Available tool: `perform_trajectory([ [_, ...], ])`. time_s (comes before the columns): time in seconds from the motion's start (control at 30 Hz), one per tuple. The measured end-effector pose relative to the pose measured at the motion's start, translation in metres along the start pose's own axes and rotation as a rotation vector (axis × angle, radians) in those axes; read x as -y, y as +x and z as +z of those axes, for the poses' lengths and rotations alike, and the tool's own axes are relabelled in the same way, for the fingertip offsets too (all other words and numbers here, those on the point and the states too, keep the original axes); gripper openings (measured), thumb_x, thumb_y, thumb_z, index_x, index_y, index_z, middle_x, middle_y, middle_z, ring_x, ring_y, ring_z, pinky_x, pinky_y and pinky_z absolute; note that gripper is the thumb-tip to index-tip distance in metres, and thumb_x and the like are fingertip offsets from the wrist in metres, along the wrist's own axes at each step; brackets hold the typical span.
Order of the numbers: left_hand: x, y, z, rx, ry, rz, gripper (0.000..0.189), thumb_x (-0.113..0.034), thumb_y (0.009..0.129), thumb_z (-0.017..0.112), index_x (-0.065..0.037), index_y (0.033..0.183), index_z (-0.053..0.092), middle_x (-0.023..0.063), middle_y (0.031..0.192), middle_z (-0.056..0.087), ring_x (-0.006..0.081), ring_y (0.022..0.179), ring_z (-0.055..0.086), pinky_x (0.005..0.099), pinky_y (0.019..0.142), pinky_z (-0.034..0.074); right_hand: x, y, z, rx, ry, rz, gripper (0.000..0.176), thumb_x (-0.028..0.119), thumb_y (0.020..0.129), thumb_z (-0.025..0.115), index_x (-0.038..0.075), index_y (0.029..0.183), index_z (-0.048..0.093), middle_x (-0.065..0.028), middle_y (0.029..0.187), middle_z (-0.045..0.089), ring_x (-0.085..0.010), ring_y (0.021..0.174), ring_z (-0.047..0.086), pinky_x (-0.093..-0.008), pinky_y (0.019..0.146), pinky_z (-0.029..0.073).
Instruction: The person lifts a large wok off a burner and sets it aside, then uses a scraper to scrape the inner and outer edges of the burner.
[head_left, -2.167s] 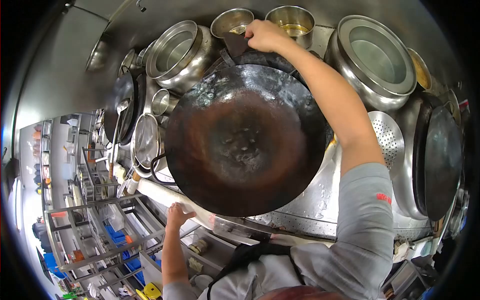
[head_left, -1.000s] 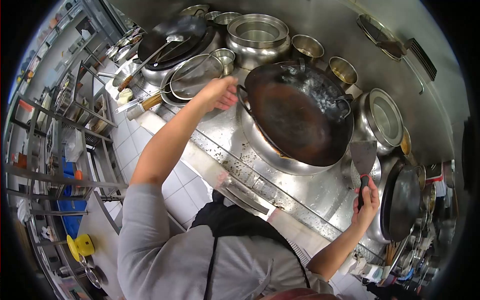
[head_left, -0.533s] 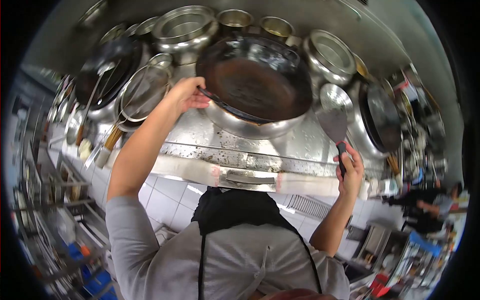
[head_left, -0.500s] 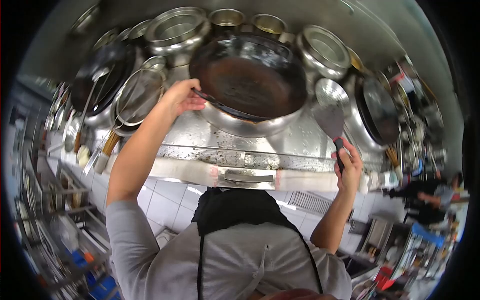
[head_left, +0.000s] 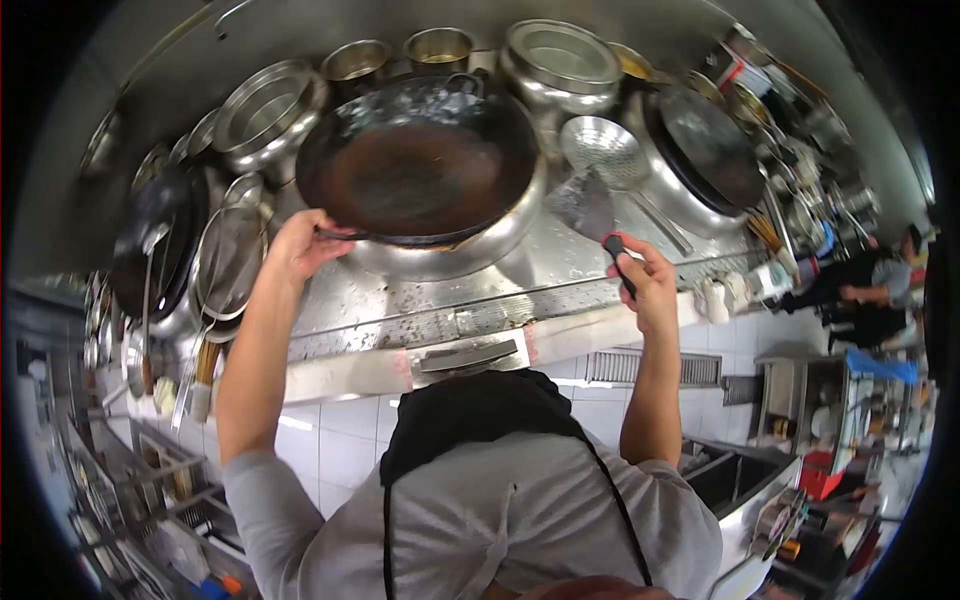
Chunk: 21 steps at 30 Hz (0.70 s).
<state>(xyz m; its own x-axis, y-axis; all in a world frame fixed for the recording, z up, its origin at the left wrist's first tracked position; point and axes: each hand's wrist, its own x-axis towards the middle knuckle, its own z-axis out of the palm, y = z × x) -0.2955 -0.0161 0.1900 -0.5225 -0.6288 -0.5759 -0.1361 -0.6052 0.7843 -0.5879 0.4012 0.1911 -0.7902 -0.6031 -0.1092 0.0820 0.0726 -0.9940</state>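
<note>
A large black wok with a brownish inside rests on a round steel burner ring. My left hand is closed around the wok's near-left loop handle. In my right hand is a spatula with a dark flat blade and a black and red handle, its blade held over the steel counter to the right of the wok. Just beyond the blade lies a perforated skimmer, its long handle reaching toward the front.
Another wok stands at the right, and a dark wok at the left beside a round strainer. Steel pots line the back. A towel-covered rail runs along the front edge. Far right, another person is visible.
The view has turned, so the stove appears farther left. My right hand has moved the spatula left relative to the skimmer, whose handle now shows. My left hand stays on the wok's handle.
</note>
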Motion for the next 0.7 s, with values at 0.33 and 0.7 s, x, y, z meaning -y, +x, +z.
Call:
perform_trajectory([
  [0.33,0.053,-0.017,0.017,-0.099,-0.184,0.200,0.011,0.003,0.077,0.053,0.005,0.083,0.062,0.0213,0.085,0.070,0.0324,0.078,0.074,0.0448,0.077,0.063,-0.019,0.027,-0.027,-0.035,0.077,-0.051,0.035,0.016,0.096,0.069,0.007,0.130,0.064,-0.0089,0.080,0.071,-0.0046,0.044,0.047,-0.0185,0.036,0.028],
  [0.7,0.094,-0.050,0.046,-0.172,-0.516,0.316,0.029,0.012,0.073,0.047,0.008,0.099,0.059,0.0181,0.090,0.067,0.0300,0.077,0.070,0.0425,0.074,0.064,-0.010,0.046,-0.017,-0.020,0.035,-0.081,0.039,0.020,0.097,0.069,0.005,0.132,0.062,-0.0080,0.083,0.069,-0.0031,0.046,0.049,-0.0152,0.037,0.033],
])
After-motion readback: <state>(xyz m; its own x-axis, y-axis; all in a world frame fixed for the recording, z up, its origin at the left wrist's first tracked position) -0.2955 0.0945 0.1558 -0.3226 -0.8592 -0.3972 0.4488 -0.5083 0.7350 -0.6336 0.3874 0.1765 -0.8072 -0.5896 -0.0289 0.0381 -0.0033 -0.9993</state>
